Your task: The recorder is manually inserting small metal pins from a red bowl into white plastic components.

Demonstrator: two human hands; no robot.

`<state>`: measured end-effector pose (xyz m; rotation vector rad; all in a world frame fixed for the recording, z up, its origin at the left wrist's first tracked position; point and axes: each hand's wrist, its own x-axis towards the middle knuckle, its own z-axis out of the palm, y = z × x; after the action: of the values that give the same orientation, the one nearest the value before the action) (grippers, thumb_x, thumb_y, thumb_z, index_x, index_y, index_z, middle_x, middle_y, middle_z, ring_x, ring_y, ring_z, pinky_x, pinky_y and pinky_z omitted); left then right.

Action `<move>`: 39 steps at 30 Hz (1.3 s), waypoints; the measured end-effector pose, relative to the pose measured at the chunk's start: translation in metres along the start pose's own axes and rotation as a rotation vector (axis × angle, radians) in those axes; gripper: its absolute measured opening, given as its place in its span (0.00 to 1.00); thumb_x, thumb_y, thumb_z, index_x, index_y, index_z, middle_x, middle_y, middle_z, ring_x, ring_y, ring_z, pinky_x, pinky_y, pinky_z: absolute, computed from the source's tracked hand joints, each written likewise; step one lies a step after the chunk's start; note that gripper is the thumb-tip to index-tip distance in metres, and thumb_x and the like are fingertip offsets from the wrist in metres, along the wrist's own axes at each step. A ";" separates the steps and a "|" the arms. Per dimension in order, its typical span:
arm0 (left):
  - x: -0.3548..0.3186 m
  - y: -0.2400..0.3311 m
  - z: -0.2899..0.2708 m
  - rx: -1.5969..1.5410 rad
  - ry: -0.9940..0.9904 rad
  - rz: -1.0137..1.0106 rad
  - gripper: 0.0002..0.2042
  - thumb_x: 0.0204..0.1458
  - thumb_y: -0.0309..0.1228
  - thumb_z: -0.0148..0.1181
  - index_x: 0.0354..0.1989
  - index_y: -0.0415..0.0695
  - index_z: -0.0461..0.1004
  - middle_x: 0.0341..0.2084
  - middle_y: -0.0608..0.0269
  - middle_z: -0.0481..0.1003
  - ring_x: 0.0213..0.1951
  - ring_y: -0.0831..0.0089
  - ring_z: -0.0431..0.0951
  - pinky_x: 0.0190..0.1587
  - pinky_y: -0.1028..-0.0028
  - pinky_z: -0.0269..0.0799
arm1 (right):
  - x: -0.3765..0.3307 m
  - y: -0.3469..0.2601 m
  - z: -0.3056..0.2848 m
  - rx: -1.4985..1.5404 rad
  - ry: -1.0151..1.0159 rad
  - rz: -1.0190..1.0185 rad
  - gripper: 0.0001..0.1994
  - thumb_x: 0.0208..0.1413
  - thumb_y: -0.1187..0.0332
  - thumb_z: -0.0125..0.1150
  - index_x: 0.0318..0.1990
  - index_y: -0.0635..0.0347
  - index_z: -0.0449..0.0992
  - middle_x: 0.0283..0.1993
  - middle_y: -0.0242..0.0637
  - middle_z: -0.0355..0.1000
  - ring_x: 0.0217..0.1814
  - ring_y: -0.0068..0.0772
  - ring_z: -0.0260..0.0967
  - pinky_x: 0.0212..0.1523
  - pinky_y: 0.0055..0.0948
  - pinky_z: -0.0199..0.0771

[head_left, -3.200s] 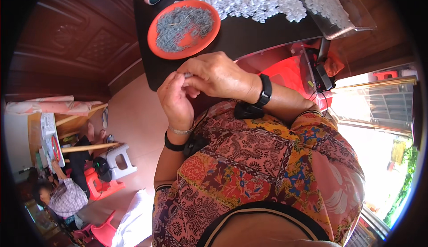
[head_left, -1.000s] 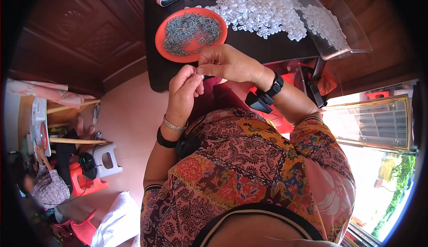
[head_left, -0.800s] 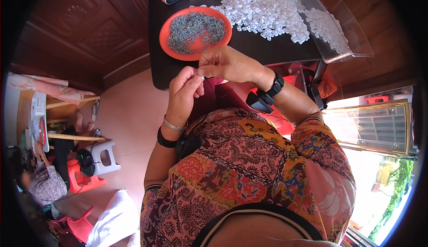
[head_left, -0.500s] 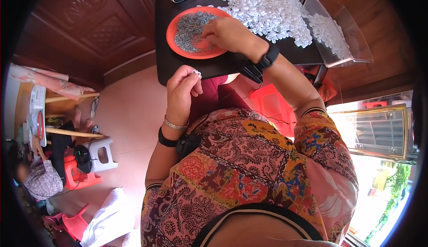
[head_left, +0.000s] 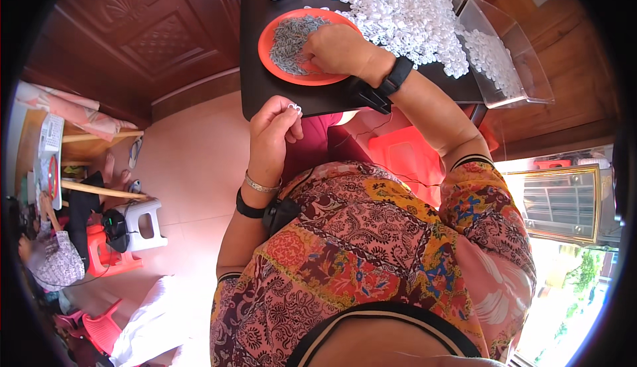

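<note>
The left hand (head_left: 273,128) pinches a white plastic piece (head_left: 296,109); the right hand (head_left: 342,50) is at the grey slivers (head_left: 290,39) on the orange plate (head_left: 264,47), its grip hidden from me. Picking singly seems best.

Harsh daylight from opening (head_left: 564,294) at right, blown out to white. White cloth (head_left: 149,317), lower left, overexposed. Carved door (head_left: 126,42) dim. White pieces (head_left: 411,22) bright. Fisheye bends edges; corners black.
</note>
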<state>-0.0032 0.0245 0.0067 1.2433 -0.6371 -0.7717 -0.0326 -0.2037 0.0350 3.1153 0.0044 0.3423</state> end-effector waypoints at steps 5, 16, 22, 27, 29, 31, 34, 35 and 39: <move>0.000 0.000 0.001 -0.003 -0.002 0.009 0.07 0.56 0.28 0.49 0.28 0.40 0.69 0.18 0.69 0.69 0.22 0.83 0.66 0.26 0.81 0.59 | 0.011 -0.007 -0.005 -0.125 -0.144 -0.048 0.07 0.43 0.70 0.57 0.30 0.57 0.79 0.29 0.45 0.74 0.36 0.49 0.73 0.37 0.44 0.72; -0.001 0.009 0.008 0.104 -0.014 0.052 0.08 0.56 0.29 0.46 0.28 0.40 0.69 0.18 0.66 0.69 0.22 0.79 0.68 0.26 0.80 0.62 | 0.001 0.008 0.006 0.109 -0.052 0.009 0.09 0.43 0.67 0.59 0.30 0.62 0.76 0.29 0.47 0.74 0.36 0.53 0.72 0.38 0.45 0.70; -0.004 0.009 0.011 0.097 -0.005 0.056 0.08 0.56 0.29 0.47 0.27 0.40 0.69 0.18 0.67 0.69 0.22 0.81 0.68 0.26 0.81 0.61 | 0.008 0.020 -0.018 0.097 -0.088 0.032 0.08 0.42 0.66 0.61 0.30 0.56 0.79 0.29 0.44 0.75 0.36 0.49 0.73 0.37 0.42 0.72; -0.003 0.009 0.013 0.074 0.023 0.052 0.08 0.56 0.29 0.49 0.27 0.40 0.69 0.18 0.68 0.69 0.22 0.82 0.67 0.26 0.82 0.60 | 0.005 0.028 -0.027 0.100 -0.036 -0.008 0.07 0.38 0.70 0.59 0.28 0.55 0.79 0.26 0.42 0.74 0.32 0.46 0.73 0.33 0.42 0.72; -0.003 0.009 0.013 0.082 0.011 0.053 0.08 0.56 0.29 0.49 0.27 0.40 0.69 0.18 0.68 0.69 0.22 0.82 0.67 0.26 0.82 0.60 | 0.004 0.017 -0.026 0.092 -0.054 -0.059 0.06 0.40 0.69 0.59 0.27 0.56 0.79 0.26 0.42 0.74 0.32 0.47 0.73 0.33 0.41 0.72; -0.003 0.009 0.015 0.084 0.010 0.048 0.07 0.56 0.29 0.49 0.27 0.40 0.69 0.18 0.68 0.69 0.22 0.82 0.67 0.26 0.82 0.60 | 0.003 0.012 -0.018 0.062 -0.001 -0.170 0.06 0.41 0.68 0.58 0.27 0.56 0.79 0.25 0.42 0.73 0.32 0.47 0.73 0.32 0.41 0.72; -0.004 0.009 0.014 0.088 0.010 0.041 0.07 0.56 0.28 0.49 0.27 0.40 0.69 0.18 0.68 0.69 0.22 0.82 0.67 0.25 0.82 0.60 | 0.009 0.010 -0.007 -0.039 -0.079 -0.192 0.05 0.42 0.69 0.57 0.26 0.56 0.79 0.26 0.43 0.74 0.33 0.48 0.73 0.33 0.42 0.73; -0.004 0.009 0.014 0.091 0.011 0.041 0.07 0.56 0.28 0.49 0.27 0.40 0.69 0.18 0.68 0.69 0.22 0.82 0.67 0.25 0.82 0.60 | 0.010 0.009 -0.005 -0.038 -0.080 -0.192 0.05 0.42 0.69 0.57 0.26 0.56 0.79 0.26 0.43 0.74 0.33 0.48 0.73 0.33 0.42 0.73; -0.004 0.008 0.010 0.109 0.012 0.045 0.08 0.56 0.29 0.46 0.27 0.41 0.68 0.18 0.66 0.69 0.22 0.78 0.68 0.26 0.80 0.63 | 0.015 0.006 0.003 -0.126 -0.072 -0.201 0.06 0.43 0.69 0.56 0.25 0.60 0.78 0.27 0.45 0.74 0.34 0.49 0.73 0.35 0.43 0.73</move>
<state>-0.0121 0.0227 0.0167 1.3277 -0.7022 -0.6989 -0.0174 -0.2093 0.0356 2.9657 0.2816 0.2172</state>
